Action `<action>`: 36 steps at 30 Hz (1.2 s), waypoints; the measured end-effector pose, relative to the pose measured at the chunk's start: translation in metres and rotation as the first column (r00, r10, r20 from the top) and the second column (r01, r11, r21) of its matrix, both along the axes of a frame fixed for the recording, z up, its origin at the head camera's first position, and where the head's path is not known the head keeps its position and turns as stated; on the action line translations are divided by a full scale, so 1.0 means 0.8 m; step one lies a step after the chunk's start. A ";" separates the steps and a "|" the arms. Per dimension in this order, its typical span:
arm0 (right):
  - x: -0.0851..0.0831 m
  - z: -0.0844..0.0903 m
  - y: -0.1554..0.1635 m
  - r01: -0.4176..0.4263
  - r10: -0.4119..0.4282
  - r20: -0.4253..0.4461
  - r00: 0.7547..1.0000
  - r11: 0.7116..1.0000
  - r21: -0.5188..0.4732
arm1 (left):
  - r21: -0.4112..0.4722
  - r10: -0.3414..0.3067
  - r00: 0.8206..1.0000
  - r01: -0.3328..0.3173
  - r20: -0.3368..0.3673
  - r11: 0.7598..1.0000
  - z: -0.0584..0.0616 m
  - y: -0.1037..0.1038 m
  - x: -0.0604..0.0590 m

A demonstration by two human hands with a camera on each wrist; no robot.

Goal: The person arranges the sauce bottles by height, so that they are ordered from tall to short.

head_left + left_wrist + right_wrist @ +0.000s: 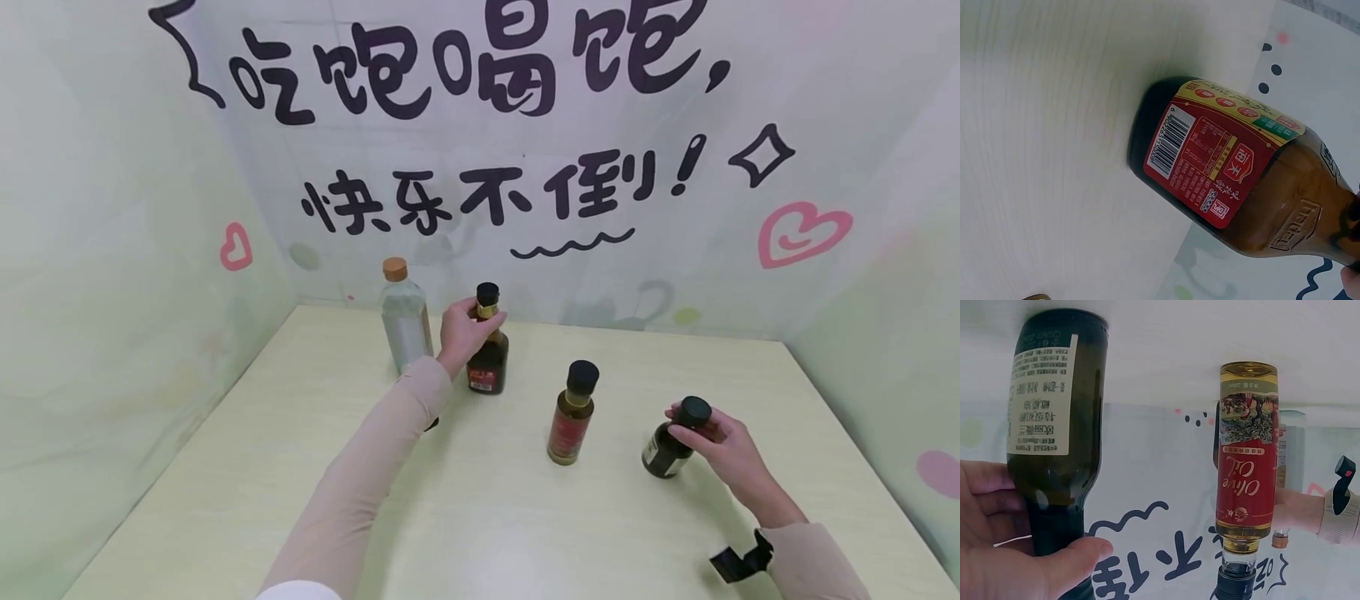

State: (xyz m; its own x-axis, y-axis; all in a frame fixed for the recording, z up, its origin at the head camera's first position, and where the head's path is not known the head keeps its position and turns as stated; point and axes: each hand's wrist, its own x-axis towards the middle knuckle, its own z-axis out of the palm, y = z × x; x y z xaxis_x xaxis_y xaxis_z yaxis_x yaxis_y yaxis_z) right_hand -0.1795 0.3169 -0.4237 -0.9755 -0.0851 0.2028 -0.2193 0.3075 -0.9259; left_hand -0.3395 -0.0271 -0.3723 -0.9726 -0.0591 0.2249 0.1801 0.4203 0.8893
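Left hand point(461, 331) pinches neck of far dark bottle point(487, 354); right hand point(723, 450) clasps cap of near-right dark bottle point(670, 440). Keep both upright on desk point(480, 517), clear of red-label bottle point(572, 414).

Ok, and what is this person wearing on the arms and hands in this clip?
Both hands are bare, with no gloves. The left hand comes out of a long, close-fitting pale beige sleeve with a white edge near the shoulder. The right hand has the same beige sleeve, with a black strap or clip at the wrist, apparently the camera mount.
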 end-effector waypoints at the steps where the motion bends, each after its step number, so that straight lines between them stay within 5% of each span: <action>1: 0.000 0.000 0.000 0.002 -0.002 -0.001 1.000 1.000 0.001 | 0.009 -0.012 1.000 0.012 0.000 1.000 0.000 0.000 0.000; 18: 0.004 -0.002 -0.004 -0.009 0.008 -0.010 1.000 0.995 -0.097 | 0.025 -0.085 0.996 0.085 0.001 0.996 0.000 -0.001 0.006; 29: 0.003 -0.003 -0.004 0.002 -0.003 -0.017 1.000 0.996 -0.094 | -0.056 -0.113 0.989 0.118 0.097 0.991 -0.002 -0.002 0.016; 36: 0.003 -0.003 -0.006 0.002 -0.003 -0.020 1.000 0.997 -0.076 | -0.060 -0.104 0.994 0.102 -0.022 0.993 0.009 -0.011 0.032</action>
State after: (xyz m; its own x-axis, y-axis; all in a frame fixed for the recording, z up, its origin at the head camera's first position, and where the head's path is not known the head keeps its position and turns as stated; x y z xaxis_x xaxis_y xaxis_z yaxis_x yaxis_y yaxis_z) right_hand -0.1768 0.3124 -0.4263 -0.9713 -0.0666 0.2284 -0.2378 0.2372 -0.9419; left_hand -0.3139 -0.0362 -0.3654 -0.9670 0.0550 0.2490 0.2466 0.4499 0.8583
